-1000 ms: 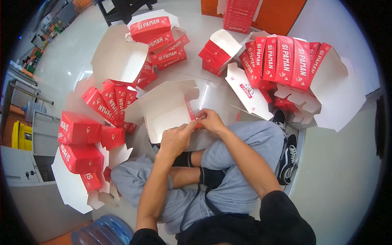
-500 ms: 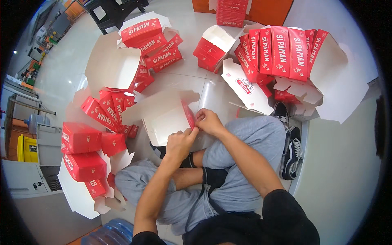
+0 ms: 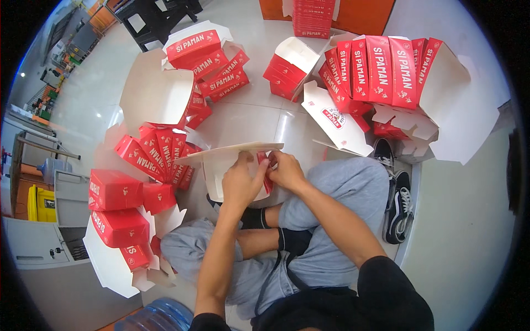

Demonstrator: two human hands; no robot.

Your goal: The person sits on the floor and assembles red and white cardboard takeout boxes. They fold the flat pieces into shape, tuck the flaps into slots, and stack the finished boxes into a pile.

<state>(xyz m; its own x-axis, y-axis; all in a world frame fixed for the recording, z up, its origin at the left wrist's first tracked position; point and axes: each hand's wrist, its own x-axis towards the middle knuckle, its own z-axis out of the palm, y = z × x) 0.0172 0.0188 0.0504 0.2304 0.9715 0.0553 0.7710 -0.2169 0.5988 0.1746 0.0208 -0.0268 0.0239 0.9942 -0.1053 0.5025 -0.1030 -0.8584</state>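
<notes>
Now tilting box (image 3: 234,165) edge-on at twelve o'clock; left hand (image 3: 241,182) and right hand (image 3: 285,170) pinching red flap (image 3: 266,172), folding progressing.

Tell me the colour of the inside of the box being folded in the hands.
Plain white inside the box, with red on its outer flap; the head view shows it.

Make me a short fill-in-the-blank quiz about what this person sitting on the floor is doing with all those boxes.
1. Both hands, the left hand and the right hand, grip one half-folded ____ box.
2. The boxes are white inside and ____ outside.
3. A pair of black ____ lies by the person's right knee.
4. The person sits on the floor with legs ____.

Missing words: cardboard; red; shoes; crossed
</notes>
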